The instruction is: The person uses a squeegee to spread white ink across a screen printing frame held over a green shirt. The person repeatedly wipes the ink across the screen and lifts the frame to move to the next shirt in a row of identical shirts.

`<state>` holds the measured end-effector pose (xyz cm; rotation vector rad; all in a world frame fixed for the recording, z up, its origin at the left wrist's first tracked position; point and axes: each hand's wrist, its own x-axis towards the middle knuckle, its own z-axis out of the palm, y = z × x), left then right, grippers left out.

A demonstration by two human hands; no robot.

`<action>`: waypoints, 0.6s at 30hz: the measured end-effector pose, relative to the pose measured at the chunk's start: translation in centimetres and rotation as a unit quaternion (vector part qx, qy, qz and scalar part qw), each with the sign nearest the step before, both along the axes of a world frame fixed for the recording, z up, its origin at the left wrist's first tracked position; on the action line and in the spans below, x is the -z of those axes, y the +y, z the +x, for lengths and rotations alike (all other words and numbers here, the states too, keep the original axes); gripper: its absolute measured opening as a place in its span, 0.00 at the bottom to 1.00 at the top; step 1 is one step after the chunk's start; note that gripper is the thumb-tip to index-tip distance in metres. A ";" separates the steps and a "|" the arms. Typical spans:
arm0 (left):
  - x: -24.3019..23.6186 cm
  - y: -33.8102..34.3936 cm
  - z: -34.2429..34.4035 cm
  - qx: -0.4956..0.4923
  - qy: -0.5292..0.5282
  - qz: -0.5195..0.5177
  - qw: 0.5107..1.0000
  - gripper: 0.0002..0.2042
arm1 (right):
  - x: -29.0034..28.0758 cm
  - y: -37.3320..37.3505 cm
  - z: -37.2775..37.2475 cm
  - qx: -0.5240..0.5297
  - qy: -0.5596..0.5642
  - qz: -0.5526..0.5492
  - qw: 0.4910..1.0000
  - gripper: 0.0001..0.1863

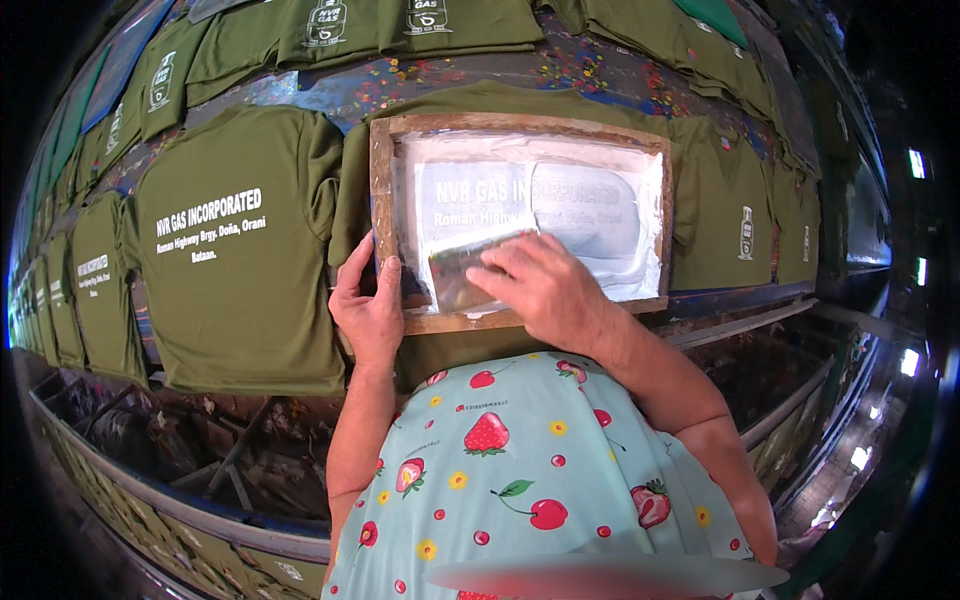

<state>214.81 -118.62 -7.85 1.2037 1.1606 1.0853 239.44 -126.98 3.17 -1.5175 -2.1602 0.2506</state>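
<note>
A wooden-framed printing screen (520,124) lies flat over an olive-green T-shirt, its mesh smeared with white ink (590,262). My left hand (368,305) grips the screen's near left corner, the thumb on the frame and the fingers along its outer side. In my right hand (540,285) is a squeegee (462,272), a flat, dark, ink-stained blade held tilted against the mesh at the near left part of the screen. Faint lettering shows through the mesh. The shirt beneath (500,97) is mostly covered by the frame.
Left of the screen lies an olive shirt (235,310) printed in white, with more shirts beyond it. To the right is another olive shirt (705,235). Folded printed shirts (460,35) line the far side. The dark table (400,88) is speckled with coloured paint. A metal rail (745,325) runs along the near side.
</note>
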 end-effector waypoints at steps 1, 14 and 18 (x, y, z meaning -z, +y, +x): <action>-0.1 -0.1 0.1 -0.004 -0.012 -0.010 1.000 0.22 | -0.4 -1.0 -0.1 0.002 0.003 -0.032 0.999 0.22; -2.1 0.1 0.8 -0.004 -0.036 -0.019 0.999 0.22 | -1.3 3.5 14.2 0.080 0.048 -0.057 0.994 0.25; -1.7 0.2 0.4 -0.005 -0.021 -0.025 0.999 0.22 | 0.6 -0.3 11.8 0.052 -0.016 -0.018 0.998 0.25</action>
